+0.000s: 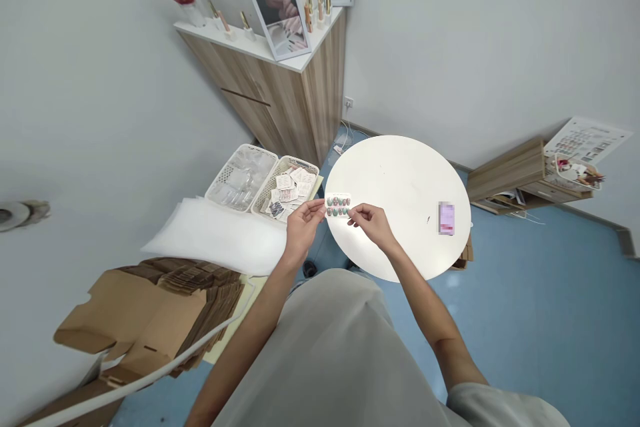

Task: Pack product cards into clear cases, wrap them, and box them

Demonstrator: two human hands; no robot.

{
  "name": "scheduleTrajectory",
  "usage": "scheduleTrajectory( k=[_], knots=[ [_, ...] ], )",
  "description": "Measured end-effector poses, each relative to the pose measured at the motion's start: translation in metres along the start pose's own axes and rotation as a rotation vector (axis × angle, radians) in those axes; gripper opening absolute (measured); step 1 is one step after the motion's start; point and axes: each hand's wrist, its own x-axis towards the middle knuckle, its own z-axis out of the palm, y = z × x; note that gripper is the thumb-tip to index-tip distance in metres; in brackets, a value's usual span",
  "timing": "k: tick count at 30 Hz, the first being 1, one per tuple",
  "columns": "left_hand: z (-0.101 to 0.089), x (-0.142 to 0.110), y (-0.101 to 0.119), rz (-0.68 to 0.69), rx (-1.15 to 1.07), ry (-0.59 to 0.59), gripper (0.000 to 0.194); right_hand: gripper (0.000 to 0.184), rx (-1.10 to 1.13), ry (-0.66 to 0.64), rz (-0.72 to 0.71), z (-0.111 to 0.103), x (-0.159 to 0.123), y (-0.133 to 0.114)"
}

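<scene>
Between my two hands is a small card of press-on nails [338, 205], with rows of green and pinkish oval nails on a white backing. My left hand [303, 227] pinches its left edge between thumb and fingers. At the lower right corner, my right hand [373, 221] has its thumb and fingertips closed on the card. The card is above the near left part of a round white table [400, 173]. Left of my left hand, a white basket [260, 203] holds a loose pile of printed cards [295, 187].
Another white basket [215, 183] holds clear plastic pieces. White foam sheeting [220, 233] and stacked flattened cardboard boxes [150, 310] are at left, beside a white rail [165, 368]. A phone [447, 219] lies on the table. A wooden cabinet [280, 97] stands behind; a low shelf [505, 173] is at right.
</scene>
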Motion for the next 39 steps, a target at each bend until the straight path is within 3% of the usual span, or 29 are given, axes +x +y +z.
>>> scheduleTrajectory(
  k=[5, 10, 17, 21, 27, 33, 39],
  knots=[
    [-0.005, 0.0, 0.003, -0.048, -0.111, -0.059, 0.046, 0.052, 0.056, 0.003, -0.028, 0.004, -0.002, 0.003],
    [-0.011, -0.002, 0.006, -0.225, -0.319, -0.237, 0.052, 0.054, 0.117, -0.034, -0.042, 0.006, -0.007, -0.002],
    [-0.006, -0.014, 0.019, -0.228, -0.393, -0.453, 0.047, 0.048, 0.183, -0.16, 0.008, 0.02, -0.017, -0.004],
    [-0.004, -0.017, 0.019, -0.245, -0.375, -0.407, 0.05, 0.047, 0.169, -0.155, 0.033, 0.026, -0.02, 0.002],
    [-0.001, -0.021, 0.014, -0.221, -0.276, -0.245, 0.065, 0.039, -0.109, 0.108, -0.109, 0.028, -0.03, -0.011],
    [0.0, -0.021, 0.01, -0.197, -0.212, -0.209, 0.073, 0.038, -0.174, 0.106, -0.163, 0.029, -0.039, -0.029],
    [-0.001, -0.022, 0.001, -0.16, -0.18, -0.185, 0.065, 0.034, -0.207, 0.125, -0.118, 0.029, -0.043, -0.029]
  ],
)
